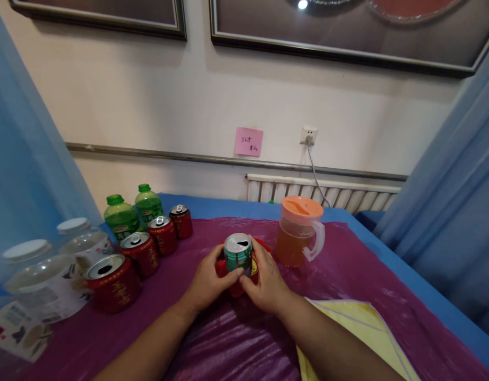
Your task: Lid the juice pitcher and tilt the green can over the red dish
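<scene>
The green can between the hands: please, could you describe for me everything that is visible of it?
The green can is small and cylindrical, and looks metallic. Its silvery top has a dark opening, so it is open; whether anything is inside cannot be seen. The green side carries darker print, too blurred to read. It is roughly upright, held between the left hand and right hand, with red material around its lower part. Its base is hidden.

Blue curtains (pixel 26 116) flank a pale wall (pixel 129 95) (pink note (pixel 248 142) stuck on it) with framed pictures (pixel 347 37), a metal rail (pixel 181 156) and a radiator (pixel 347 186).
</scene>
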Available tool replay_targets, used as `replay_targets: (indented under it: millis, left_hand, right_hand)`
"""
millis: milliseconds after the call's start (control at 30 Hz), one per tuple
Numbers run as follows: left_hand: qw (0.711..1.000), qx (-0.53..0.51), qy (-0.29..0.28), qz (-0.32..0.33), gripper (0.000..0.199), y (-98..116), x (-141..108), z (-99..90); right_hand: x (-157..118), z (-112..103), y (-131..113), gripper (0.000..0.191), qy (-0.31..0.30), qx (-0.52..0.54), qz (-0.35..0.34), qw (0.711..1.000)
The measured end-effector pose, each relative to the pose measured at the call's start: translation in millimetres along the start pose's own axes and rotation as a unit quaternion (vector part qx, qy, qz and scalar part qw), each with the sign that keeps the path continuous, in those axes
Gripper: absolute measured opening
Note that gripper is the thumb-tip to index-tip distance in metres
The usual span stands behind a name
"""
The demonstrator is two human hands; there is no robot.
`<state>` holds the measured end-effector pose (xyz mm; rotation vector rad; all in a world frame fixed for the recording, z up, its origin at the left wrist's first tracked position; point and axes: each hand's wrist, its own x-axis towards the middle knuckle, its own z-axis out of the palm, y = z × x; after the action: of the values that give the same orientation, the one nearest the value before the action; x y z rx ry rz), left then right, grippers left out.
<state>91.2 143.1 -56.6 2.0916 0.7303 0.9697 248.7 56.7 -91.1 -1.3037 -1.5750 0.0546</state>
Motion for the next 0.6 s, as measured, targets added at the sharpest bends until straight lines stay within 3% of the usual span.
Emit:
replay_targets:
  millis: [167, 300, 367, 500, 533, 600]
  left_hand:
    - [0.999, -0.008, 0.031, -0.021, 0.064, -2, 2, -0.2]
    - [0.998, 0.007, 0.055, -0.028, 0.070, -5, 3, 1.1]
    - [0.997, 0.017, 0.067, -0.031, 0.071, -7, 3, 1.8]
    - [0.996, 0.021, 0.085, -0.027, 0.069, -9, 3, 2.9]
    - [0.995, 0.023, 0.090, -0.026, 0.068, -10, 3, 3.1]
    - [0.995, 0.028, 0.095, -0.025, 0.068, -11, 3, 3.5]
  right_hand:
    - [8, -11, -20, 0.068, 0.075, 0.009, 0.020, 0.997]
    - [19, -54, -31, 0.055, 0.127, 0.030, 0.008, 0.991]
    - [23, -83, -23, 0.046, 0.199, 0.034, 0.026, 0.979]
    - [19, -122, 14, 0.050, 0.399, 0.043, 0.119, 0.908]
    - [17, -125, 24, 0.052, 0.420, 0.049, 0.145, 0.894]
    - [10, -123, 41, 0.052, 0.408, 0.059, 0.185, 0.892]
